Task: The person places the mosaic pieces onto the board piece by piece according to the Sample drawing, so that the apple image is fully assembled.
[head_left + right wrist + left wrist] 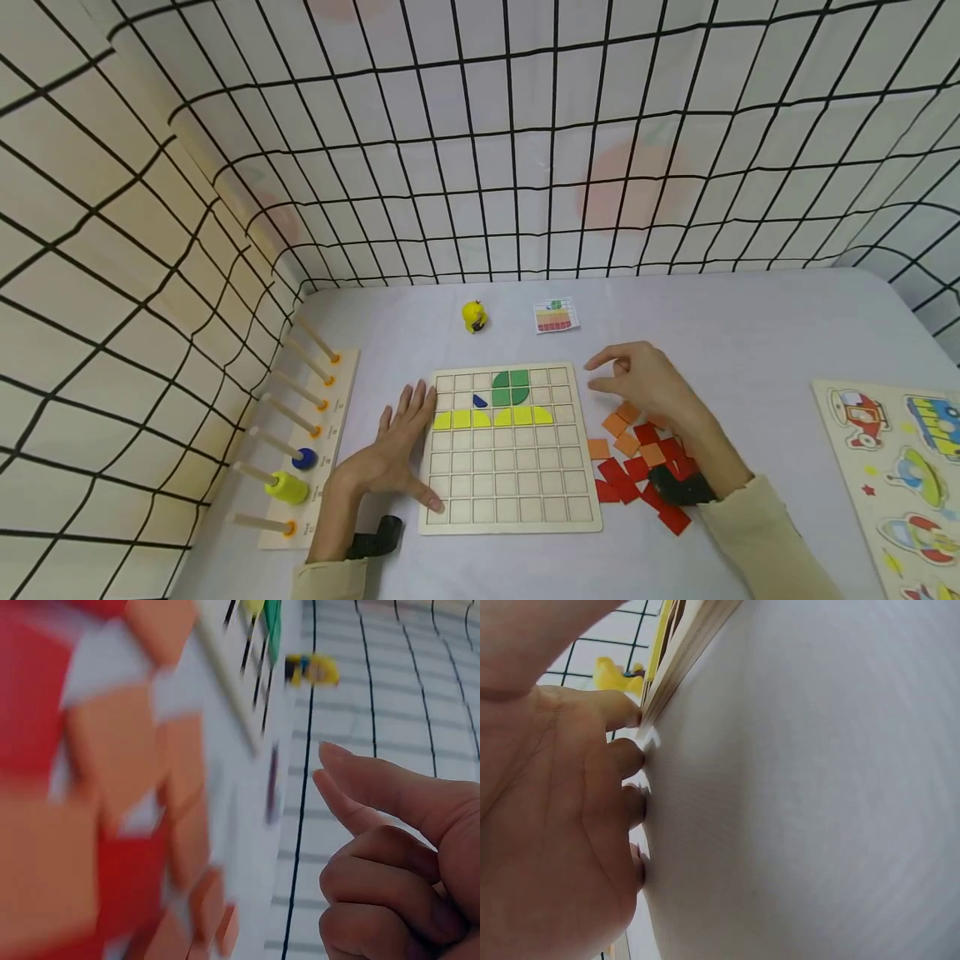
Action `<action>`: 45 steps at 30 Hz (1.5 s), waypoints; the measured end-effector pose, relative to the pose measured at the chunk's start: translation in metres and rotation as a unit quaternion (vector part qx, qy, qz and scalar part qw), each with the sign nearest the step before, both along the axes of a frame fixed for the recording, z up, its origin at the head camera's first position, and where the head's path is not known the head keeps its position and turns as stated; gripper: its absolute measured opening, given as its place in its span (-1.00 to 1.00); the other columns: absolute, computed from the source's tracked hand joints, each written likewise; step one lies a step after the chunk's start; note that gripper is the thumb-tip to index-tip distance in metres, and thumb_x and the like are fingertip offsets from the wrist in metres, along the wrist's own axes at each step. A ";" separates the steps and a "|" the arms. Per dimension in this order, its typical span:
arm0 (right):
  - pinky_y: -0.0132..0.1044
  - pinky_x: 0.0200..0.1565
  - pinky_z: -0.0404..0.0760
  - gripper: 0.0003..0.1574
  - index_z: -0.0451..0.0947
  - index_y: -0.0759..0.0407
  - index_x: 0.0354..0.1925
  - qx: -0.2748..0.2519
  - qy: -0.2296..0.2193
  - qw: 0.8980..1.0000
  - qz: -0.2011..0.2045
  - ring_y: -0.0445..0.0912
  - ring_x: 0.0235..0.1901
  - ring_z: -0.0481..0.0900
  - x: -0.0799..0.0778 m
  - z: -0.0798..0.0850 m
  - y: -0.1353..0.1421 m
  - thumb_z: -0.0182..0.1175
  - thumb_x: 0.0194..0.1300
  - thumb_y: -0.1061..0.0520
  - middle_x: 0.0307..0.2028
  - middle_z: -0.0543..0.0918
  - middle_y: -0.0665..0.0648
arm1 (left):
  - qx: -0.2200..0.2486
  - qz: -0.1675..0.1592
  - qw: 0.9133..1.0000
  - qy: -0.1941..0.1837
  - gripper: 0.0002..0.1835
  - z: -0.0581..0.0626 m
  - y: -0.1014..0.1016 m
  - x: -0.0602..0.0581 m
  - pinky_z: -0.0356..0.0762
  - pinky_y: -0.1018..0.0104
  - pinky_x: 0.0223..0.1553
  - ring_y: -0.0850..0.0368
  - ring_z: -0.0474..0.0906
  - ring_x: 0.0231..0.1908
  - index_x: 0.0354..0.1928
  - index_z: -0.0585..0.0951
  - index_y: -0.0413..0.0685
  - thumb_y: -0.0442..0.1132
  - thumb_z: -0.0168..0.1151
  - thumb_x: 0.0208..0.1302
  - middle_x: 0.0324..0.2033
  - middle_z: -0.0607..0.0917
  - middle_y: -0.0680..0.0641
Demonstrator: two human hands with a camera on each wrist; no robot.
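Note:
A wooden grid board (495, 483) lies on the table. Green curved pieces (510, 388), a small dark blue piece (480, 402) and a row of yellow pieces (452, 419) sit on its upper part. My left hand (397, 454) is spread at the board's left edge, thumb at the lower left corner; the left wrist view shows its palm (555, 802). Right of the board, my right hand (645, 383) hovers beyond loose orange squares (627, 444) and red squares (613, 472). Its thumb and index finger stand slightly apart, nothing visible between them; the other fingers are bent.
A small printed card (555, 317) and a yellow toy duck (474, 317) lie behind the board. Far left stands a peg rack (347, 367) with blue and yellow rings. At the far right is a picture puzzle board (847, 467). Black netting (510, 129) surrounds the table.

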State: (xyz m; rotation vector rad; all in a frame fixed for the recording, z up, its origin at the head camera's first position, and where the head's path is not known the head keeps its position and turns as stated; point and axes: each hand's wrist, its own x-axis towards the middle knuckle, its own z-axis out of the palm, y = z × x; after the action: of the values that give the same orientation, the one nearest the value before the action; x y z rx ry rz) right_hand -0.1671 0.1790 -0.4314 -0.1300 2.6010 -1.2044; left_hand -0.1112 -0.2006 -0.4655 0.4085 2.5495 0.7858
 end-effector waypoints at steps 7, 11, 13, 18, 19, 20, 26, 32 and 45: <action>-0.35 -0.57 0.26 -0.47 0.63 0.36 0.14 0.042 0.008 0.998 -0.053 -0.10 -0.61 0.29 -0.006 -0.013 0.057 0.39 0.29 0.08 -0.65 0.32 0.01 | -0.003 -0.001 1.000 -0.002 0.74 -0.001 -0.001 0.000 -0.56 -0.33 0.59 -0.21 -0.61 0.64 0.67 -0.27 -0.04 0.09 0.83 -0.44 0.65 -0.43 -0.16; -0.30 -0.52 0.32 -0.44 0.61 0.41 0.12 0.063 -0.001 0.996 -0.068 -0.09 -0.58 0.34 -0.009 -0.018 0.070 0.39 0.28 0.07 -0.64 0.38 0.02 | -0.007 -0.002 1.000 -0.003 0.74 -0.001 0.000 0.000 -0.57 -0.31 0.59 -0.21 -0.61 0.64 0.67 -0.28 -0.02 0.10 0.83 -0.43 0.65 -0.43 -0.14; -0.30 -0.52 0.35 -0.45 0.60 0.41 0.12 0.066 -0.005 0.996 -0.068 -0.09 -0.56 0.38 -0.010 -0.021 0.070 0.38 0.29 0.08 -0.63 0.40 0.02 | -0.008 0.000 1.000 -0.004 0.74 -0.001 0.000 0.000 -0.57 -0.30 0.59 -0.20 -0.61 0.64 0.67 -0.27 -0.02 0.09 0.83 -0.43 0.65 -0.43 -0.14; -0.32 -0.59 0.31 -0.50 0.60 0.40 0.10 0.054 -0.005 0.996 -0.067 -0.12 -0.63 0.34 -0.011 -0.024 0.063 0.38 0.27 0.14 -0.65 0.38 -0.01 | -0.005 0.004 1.000 -0.004 0.74 -0.002 0.000 0.000 -0.57 -0.30 0.60 -0.19 -0.60 0.64 0.67 -0.26 -0.01 0.08 0.83 -0.44 0.65 -0.43 -0.13; -0.33 -0.60 0.30 -0.50 0.61 0.40 0.09 0.052 -0.003 0.996 -0.066 -0.12 -0.64 0.32 -0.011 -0.024 0.061 0.39 0.27 0.14 -0.65 0.37 -0.01 | -0.004 0.004 1.000 -0.004 0.73 -0.002 -0.001 0.000 -0.57 -0.30 0.60 -0.19 -0.60 0.64 0.67 -0.26 -0.02 0.08 0.83 -0.44 0.65 -0.43 -0.13; -0.33 -0.61 0.29 -0.50 0.61 0.41 0.09 0.051 -0.002 0.997 -0.065 -0.12 -0.65 0.31 -0.011 -0.025 0.060 0.39 0.27 0.15 -0.66 0.36 -0.01 | -0.003 0.004 1.000 -0.003 0.73 -0.002 -0.001 0.000 -0.57 -0.30 0.60 -0.19 -0.60 0.64 0.67 -0.26 -0.02 0.08 0.83 -0.44 0.65 -0.43 -0.13; -0.32 -0.59 0.31 -0.49 0.59 0.44 0.09 0.064 -0.003 0.996 -0.069 -0.12 -0.63 0.31 -0.011 -0.024 0.056 0.37 0.30 0.12 -0.65 0.35 0.01 | -0.001 0.002 1.000 0.000 0.73 -0.002 -0.001 0.000 -0.56 -0.31 0.60 -0.19 -0.60 0.64 0.67 -0.26 -0.03 0.08 0.83 -0.44 0.65 -0.42 -0.14; -0.29 -0.52 0.37 -0.45 0.57 0.51 0.07 0.086 0.010 0.994 -0.061 -0.07 -0.54 0.36 -0.008 -0.021 0.054 0.33 0.33 0.07 -0.61 0.38 0.06 | -0.003 -0.001 1.000 0.003 0.73 -0.001 -0.001 0.000 -0.56 -0.31 0.60 -0.20 -0.60 0.64 0.67 -0.27 -0.03 0.08 0.83 -0.44 0.65 -0.43 -0.15; -0.41 -0.62 0.15 -0.61 0.67 0.18 -0.01 -0.021 -0.024 0.998 0.054 -0.14 -0.66 0.19 0.011 -0.011 -0.006 0.47 0.27 0.02 -0.63 0.21 -0.01 | 0.005 -0.002 1.000 0.002 0.73 -0.002 -0.002 0.000 -0.57 -0.32 0.59 -0.20 -0.60 0.64 0.67 -0.26 -0.03 0.08 0.83 -0.43 0.65 -0.42 -0.15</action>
State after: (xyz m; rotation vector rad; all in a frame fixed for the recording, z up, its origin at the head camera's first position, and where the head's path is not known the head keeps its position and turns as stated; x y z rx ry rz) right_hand -0.1557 0.1726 -0.4423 -0.2431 2.4937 -1.2096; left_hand -0.1115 -0.2027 -0.4679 0.4202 2.5490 0.7969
